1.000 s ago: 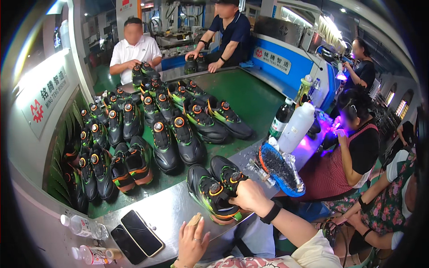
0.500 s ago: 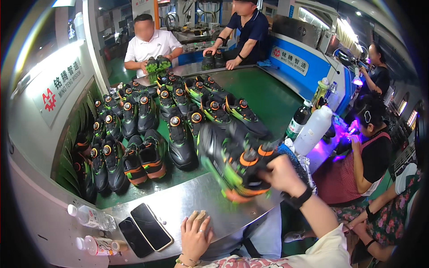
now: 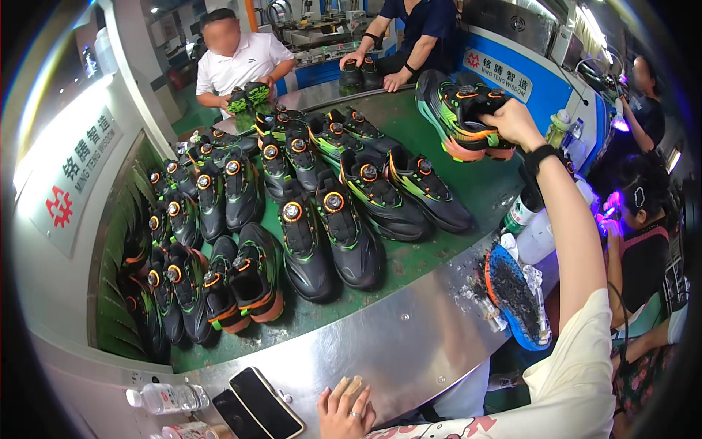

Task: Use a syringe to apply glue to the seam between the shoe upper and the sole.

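Note:
My right hand (image 3: 514, 124) grips a pair of black sneakers (image 3: 455, 117) by their heel ends. The pair has green and orange trim and is held up over the far right of the green work surface (image 3: 482, 192). My left hand (image 3: 346, 411) lies on the metal edge (image 3: 398, 322) with its fingers stretched out and nothing in them; tan covers show on two fingertips. In front of me stand several rows of similar dial-laced sneakers, the nearest being an upright pair (image 3: 355, 252) with toes toward me.
Two phones (image 3: 267, 402) and a clear bottle (image 3: 168, 399) lie at the near left. At right are a blue shoe sole shape (image 3: 515, 300) with black bits, a white bottle (image 3: 537, 238) and a dark bottle (image 3: 523, 208). People stand across the table, one holding green-soled shoes (image 3: 248, 99); others are at right.
My right hand has carried the pair of sneakers from the near edge up to the far right, uncovering the sneakers and blue sole behind it. My left hand stays on the metal edge.

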Demonstrator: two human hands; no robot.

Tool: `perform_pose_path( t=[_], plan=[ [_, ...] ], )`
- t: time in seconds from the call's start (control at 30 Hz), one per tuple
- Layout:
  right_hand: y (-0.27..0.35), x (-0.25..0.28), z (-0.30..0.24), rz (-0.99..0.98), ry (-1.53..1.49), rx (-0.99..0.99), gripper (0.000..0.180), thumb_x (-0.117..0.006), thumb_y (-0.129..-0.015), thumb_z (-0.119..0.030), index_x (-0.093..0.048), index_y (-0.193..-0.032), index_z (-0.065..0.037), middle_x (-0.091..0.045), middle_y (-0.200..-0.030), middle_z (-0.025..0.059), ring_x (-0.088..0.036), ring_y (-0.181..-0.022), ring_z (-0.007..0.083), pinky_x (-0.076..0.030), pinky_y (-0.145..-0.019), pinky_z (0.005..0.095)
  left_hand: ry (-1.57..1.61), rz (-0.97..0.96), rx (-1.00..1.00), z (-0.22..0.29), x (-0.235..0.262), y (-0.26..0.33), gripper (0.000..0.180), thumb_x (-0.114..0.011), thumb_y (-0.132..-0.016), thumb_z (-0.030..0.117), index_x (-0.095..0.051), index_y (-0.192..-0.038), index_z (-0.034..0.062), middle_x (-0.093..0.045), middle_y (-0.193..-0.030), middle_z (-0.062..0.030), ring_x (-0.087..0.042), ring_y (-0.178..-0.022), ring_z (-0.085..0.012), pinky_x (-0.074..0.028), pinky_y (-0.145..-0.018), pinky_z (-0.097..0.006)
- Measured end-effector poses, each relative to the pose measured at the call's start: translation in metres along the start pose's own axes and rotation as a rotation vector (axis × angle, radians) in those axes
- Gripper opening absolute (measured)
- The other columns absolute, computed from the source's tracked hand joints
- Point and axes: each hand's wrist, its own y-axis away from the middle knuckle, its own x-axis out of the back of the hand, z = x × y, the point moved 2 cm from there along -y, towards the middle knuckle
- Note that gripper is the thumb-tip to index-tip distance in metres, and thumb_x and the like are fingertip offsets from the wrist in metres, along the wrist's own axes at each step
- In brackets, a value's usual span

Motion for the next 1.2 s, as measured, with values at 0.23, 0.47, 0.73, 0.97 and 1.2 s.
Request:
perform_pose_path(
  t=[0.23, 0.47, 0.73, 0.97, 1.2],
  plan=[
    [-0.014, -0.113, 0.033, -0.131, 0.285, -0.118, 0.039, -0.082, -0.074, -0.025, -0.069, -0.105, -0.003, -0.069, -0.103, 0.0219, -0.065, -0.100, 0.0386, -0.053, -0.087, 0.0451, -0.065, -0.005, 0.014, -0.008, -0.017, 0.005, 0.044, -0.066, -0.083, 0.018, -0.061, -0.126, 0.0118, -0.057, -0.135, -0.0091, -0.049, -0.128, -0.0294, -0.034, -0.106, -0.049],
    [0.009, -0.150, 0.079, -0.341, 0.358, -0.106, 0.043, -0.087, -0.066, -0.022, -0.071, -0.100, 0.000, -0.070, -0.104, 0.0213, -0.066, -0.102, 0.0352, -0.054, -0.089, 0.0421, -0.013, -0.059, -0.014, -0.012, -0.014, 0.008, 0.045, -0.067, -0.083, 0.019, -0.060, -0.127, 0.0095, -0.057, -0.133, -0.0126, -0.049, -0.128, -0.0330, -0.032, -0.107, -0.053],
    [0.007, -0.183, 0.090, -0.233, 0.232, -0.204, 0.031, -0.081, -0.072, -0.025, -0.073, -0.098, -0.010, -0.071, -0.108, 0.0141, -0.065, -0.109, 0.0316, -0.046, -0.091, 0.0519, -0.034, -0.074, 0.057, 0.000, -0.008, -0.001, 0.046, -0.065, -0.085, 0.020, -0.058, -0.130, 0.0105, -0.054, -0.136, -0.0098, -0.046, -0.130, -0.0304, -0.030, -0.109, -0.052],
    [0.032, -0.122, 0.043, -0.150, 0.209, -0.248, 0.022, -0.061, -0.084, -0.011, -0.074, -0.102, -0.011, -0.071, -0.108, 0.0148, -0.067, -0.106, 0.0293, -0.043, -0.097, 0.0551, -0.034, -0.071, 0.026, 0.004, -0.011, -0.001, 0.048, -0.065, -0.083, 0.017, -0.057, -0.130, 0.0102, -0.053, -0.137, -0.0100, -0.046, -0.130, -0.0310, -0.030, -0.109, -0.051],
    [0.132, -0.017, -0.037, 0.035, -0.499, 0.178, 0.022, -0.071, -0.086, -0.026, -0.076, -0.095, -0.006, -0.074, -0.085, 0.0127, -0.073, -0.079, 0.0232, -0.056, -0.073, 0.0335, -0.072, -0.011, -0.065, 0.016, -0.007, 0.000, 0.045, -0.063, -0.084, 0.017, -0.059, -0.128, 0.0101, -0.055, -0.133, -0.0137, -0.049, -0.125, -0.0340, -0.035, -0.105, -0.048]
  ],
)
